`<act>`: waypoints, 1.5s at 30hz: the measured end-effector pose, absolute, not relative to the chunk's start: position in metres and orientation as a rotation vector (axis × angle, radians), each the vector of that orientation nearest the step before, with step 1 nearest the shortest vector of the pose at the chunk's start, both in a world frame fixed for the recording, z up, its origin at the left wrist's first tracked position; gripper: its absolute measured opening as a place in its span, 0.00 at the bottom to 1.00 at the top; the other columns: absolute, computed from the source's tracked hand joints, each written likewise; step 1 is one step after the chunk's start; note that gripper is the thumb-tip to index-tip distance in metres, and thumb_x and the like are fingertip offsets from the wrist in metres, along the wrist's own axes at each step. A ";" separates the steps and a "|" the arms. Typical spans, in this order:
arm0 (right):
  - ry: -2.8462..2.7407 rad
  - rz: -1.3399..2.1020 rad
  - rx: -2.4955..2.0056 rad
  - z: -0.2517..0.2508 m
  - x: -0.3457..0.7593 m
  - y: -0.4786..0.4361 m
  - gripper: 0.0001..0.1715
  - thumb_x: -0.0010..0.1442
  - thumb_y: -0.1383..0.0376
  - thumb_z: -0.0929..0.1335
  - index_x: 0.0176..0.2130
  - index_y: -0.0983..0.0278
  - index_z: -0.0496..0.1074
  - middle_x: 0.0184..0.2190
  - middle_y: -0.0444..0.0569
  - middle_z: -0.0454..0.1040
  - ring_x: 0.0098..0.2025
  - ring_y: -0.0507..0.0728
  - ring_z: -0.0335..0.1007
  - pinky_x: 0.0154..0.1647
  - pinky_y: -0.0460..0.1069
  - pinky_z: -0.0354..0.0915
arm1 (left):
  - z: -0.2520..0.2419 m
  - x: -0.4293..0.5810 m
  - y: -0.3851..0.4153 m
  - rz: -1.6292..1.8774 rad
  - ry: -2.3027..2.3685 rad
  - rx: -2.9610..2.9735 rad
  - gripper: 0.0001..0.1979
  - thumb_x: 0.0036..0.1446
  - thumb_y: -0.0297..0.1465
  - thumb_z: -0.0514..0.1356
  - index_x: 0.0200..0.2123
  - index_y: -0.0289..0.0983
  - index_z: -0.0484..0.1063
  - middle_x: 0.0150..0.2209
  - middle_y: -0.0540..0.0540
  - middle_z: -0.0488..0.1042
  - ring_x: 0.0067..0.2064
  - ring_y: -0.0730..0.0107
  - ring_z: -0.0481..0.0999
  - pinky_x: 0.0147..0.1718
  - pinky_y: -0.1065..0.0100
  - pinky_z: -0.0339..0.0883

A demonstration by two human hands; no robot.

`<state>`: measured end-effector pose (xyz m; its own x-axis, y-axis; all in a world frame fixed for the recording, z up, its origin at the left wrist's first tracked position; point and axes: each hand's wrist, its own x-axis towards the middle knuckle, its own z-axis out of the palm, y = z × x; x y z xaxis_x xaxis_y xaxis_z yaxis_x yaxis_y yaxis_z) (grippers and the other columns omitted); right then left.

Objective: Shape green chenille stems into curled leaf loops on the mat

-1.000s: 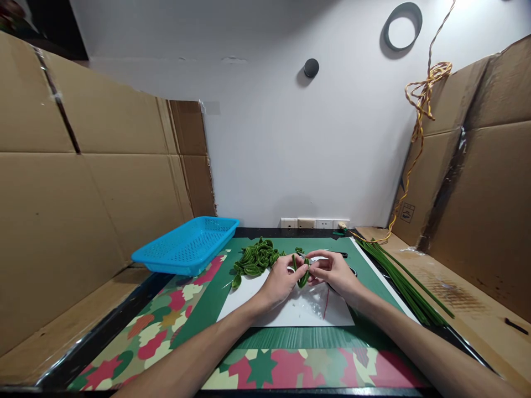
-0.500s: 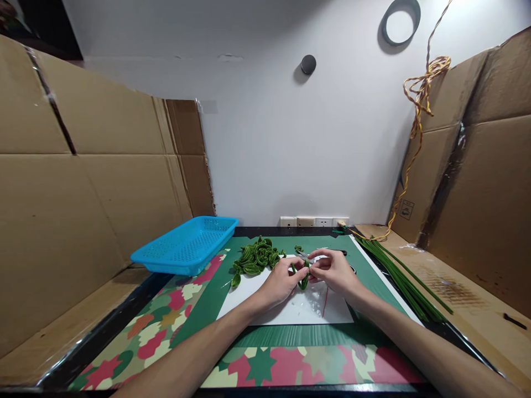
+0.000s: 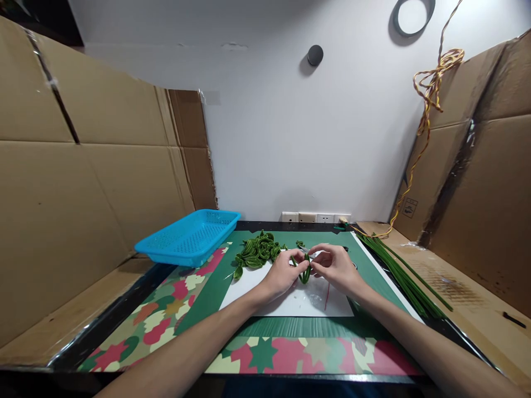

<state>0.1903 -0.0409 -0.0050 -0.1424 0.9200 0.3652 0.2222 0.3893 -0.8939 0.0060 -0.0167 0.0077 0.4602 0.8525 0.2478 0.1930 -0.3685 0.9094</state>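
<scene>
Between my two hands is a green fuzzy pipe cleaner bent into a narrow loop. The fingers of my left hand pinch its left side. From the right, my right hand pinches the same piece with thumb and fingertips close together. Below them lies a white sheet with a thin red strip and some clear, shiny bits on it. A pile of green pipe cleaner leaf shapes rests beyond my left hand. Scissors lie behind my hands, mostly hidden.
A blue perforated basket stands at the left on the table edge. Straight green pipe cleaners lie in a bundle at the right. Cardboard walls flank the table. A twisted yellow cord hangs down to the wall sockets.
The view has shifted slightly, so the scene sits a little higher. Both hands stay together on the bent pipe cleaner, with small finger movements only.
</scene>
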 end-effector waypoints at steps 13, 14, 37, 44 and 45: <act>-1.649 0.859 -1.003 -0.003 0.192 -0.041 0.16 0.58 0.59 0.73 0.45 0.64 0.75 0.30 0.51 0.82 0.29 0.59 0.80 0.34 0.53 0.76 | 0.005 0.007 -0.014 0.917 0.832 1.699 0.17 0.57 0.44 0.65 0.34 0.34 0.73 0.28 0.51 0.70 0.17 0.81 0.65 0.14 0.75 0.56; -1.641 0.869 -0.997 -0.003 0.192 -0.040 0.17 0.58 0.59 0.73 0.45 0.65 0.75 0.30 0.51 0.81 0.29 0.59 0.80 0.34 0.53 0.76 | 0.005 0.007 -0.014 0.918 0.826 1.689 0.18 0.56 0.44 0.65 0.35 0.34 0.73 0.29 0.51 0.70 0.17 0.81 0.65 0.14 0.76 0.55; -1.511 0.958 -0.866 -0.003 0.189 -0.039 0.21 0.57 0.53 0.75 0.43 0.65 0.75 0.31 0.51 0.81 0.30 0.59 0.80 0.34 0.56 0.79 | 0.006 0.007 -0.015 0.976 0.841 1.595 0.23 0.53 0.48 0.68 0.39 0.35 0.70 0.34 0.50 0.71 0.15 0.85 0.64 0.10 0.77 0.52; -1.488 0.977 -0.872 0.003 0.190 -0.042 0.25 0.58 0.51 0.75 0.47 0.65 0.76 0.29 0.50 0.80 0.30 0.59 0.79 0.34 0.56 0.79 | 0.005 0.008 -0.015 1.049 0.786 1.585 0.23 0.55 0.47 0.68 0.43 0.36 0.69 0.26 0.56 0.67 0.15 0.82 0.62 0.12 0.77 0.52; -1.482 0.995 -0.870 0.003 0.190 -0.042 0.26 0.58 0.50 0.75 0.48 0.65 0.77 0.29 0.50 0.80 0.30 0.59 0.79 0.33 0.55 0.79 | 0.005 0.008 -0.014 1.067 0.784 1.579 0.22 0.55 0.46 0.68 0.41 0.36 0.70 0.25 0.56 0.66 0.15 0.83 0.61 0.13 0.77 0.52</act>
